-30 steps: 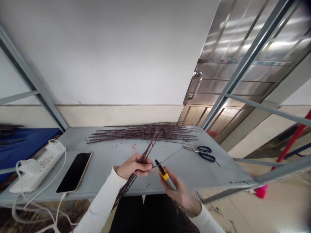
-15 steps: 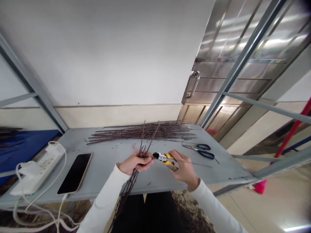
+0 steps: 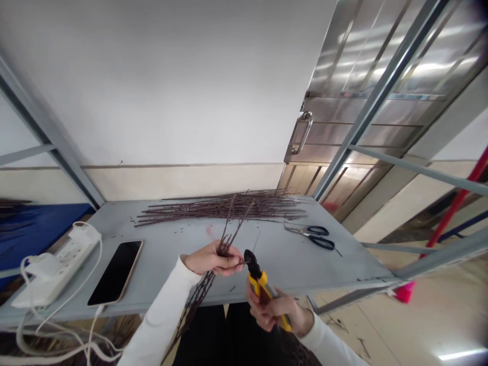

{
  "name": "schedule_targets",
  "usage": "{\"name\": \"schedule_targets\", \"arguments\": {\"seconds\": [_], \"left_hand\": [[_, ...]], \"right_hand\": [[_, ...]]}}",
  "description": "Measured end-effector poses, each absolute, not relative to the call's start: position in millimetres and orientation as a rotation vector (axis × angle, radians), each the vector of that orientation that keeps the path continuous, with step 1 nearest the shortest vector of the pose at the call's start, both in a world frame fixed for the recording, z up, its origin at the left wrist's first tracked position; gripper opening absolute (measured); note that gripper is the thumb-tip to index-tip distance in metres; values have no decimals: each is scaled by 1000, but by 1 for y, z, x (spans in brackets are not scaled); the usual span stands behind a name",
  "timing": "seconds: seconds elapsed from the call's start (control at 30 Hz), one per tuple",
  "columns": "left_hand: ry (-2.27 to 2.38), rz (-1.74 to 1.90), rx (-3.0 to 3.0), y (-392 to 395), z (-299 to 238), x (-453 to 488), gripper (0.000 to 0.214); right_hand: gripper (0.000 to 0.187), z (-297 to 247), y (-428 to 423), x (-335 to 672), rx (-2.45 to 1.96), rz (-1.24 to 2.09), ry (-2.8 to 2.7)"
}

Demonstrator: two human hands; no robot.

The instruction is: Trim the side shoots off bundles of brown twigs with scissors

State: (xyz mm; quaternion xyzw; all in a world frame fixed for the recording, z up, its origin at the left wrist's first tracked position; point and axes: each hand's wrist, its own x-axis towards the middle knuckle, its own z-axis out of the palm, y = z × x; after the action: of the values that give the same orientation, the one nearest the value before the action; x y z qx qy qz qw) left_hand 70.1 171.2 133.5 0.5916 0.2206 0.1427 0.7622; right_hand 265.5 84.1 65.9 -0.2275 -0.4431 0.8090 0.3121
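Observation:
My left hand is closed around a bundle of thin brown twigs, their tips rising above the fingers and the rest hanging over the table's front edge. Thumb and forefinger pinch together at the bundle's right side, where a thin wire seems to stick out. Yellow-and-grey cutting pliers are gripped in my right hand, below and right of the left. Their dark jaws point up and left, right beside the left fingertips. Whether the jaws touch the wire is too small to tell.
A long pile of twigs lies along the back of the grey table. Black-handled scissors-like cutters rest at right. On the left are a phone and a white power strip with cables. Metal posts frame the table.
My right hand has swung down and toward me, turning the pliers from sideways to pointing up-left. The left hand still holds the twigs, almost in place.

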Motion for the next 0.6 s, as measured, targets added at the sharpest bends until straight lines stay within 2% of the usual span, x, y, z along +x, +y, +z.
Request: {"name": "schedule_targets", "arguments": {"seconds": [0.03,0.1,0.23,0.33,0.43,0.6], "left_hand": [[480,315,1295,171,133,70,36],[486,336,1291,168,132,69,34],[458,316,1188,162,132,71,33],[462,334,1140,159,132,72,29],[509,464,1123,160,132,69,28],[569,606,1132,167,132,61,26]], "right_hand": [[24,66,84,266,-653,2067,-1205],[27,68,86,267,-882,1710,-1391],[32,77,103,278,-1296,613,-1755],[29,82,123,295,-1426,-19,-1656],[28,85,134,312,-1461,-193,-1550],[30,86,126,320,-1485,-102,-1416]]}}
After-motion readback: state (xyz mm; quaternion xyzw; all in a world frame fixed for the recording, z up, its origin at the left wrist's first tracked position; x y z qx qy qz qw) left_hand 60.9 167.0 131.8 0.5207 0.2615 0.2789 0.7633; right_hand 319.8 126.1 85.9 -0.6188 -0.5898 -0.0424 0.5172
